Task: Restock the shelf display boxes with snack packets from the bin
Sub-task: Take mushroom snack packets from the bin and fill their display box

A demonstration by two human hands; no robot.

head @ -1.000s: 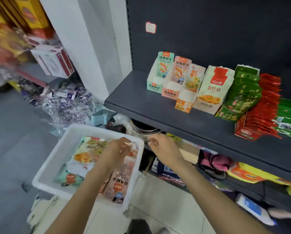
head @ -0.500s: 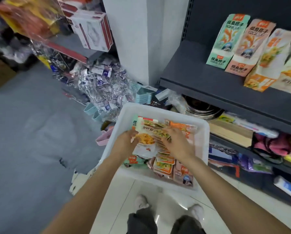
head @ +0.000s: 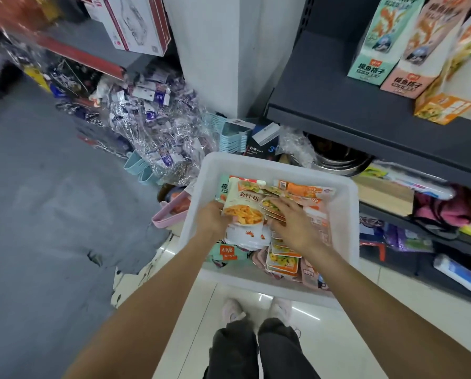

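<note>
A white plastic bin [head: 346, 214] stands on the floor below the shelf, full of snack packets. My left hand [head: 211, 221] grips the left edge of a white packet with orange noodles printed on it [head: 244, 209]. My right hand [head: 294, 228] lies flat with spread fingers on a fanned stack of small yellow-and-orange packets [head: 282, 259]. Orange packets [head: 306, 191] lie at the bin's far side, a mint-green one [head: 230, 253] near the front. On the dark shelf [head: 338, 105] at upper right stand three display boxes: mint [head: 379, 50], pink [head: 417, 58], orange [head: 447, 105].
A white pillar [head: 223, 50] rises left of the shelf. Clear-wrapped goods [head: 157, 124], blue baskets [head: 138, 165] and a pink basket [head: 168, 214] crowd the floor beyond the bin. A metal bowl [head: 341, 160] and mixed goods fill the lower shelf. My feet [head: 256, 310] stand behind the bin.
My view has dropped from the shelf to the bin. Both hands went into the bin; the left took hold of the white noodle packet and the right came down onto the small packets.
</note>
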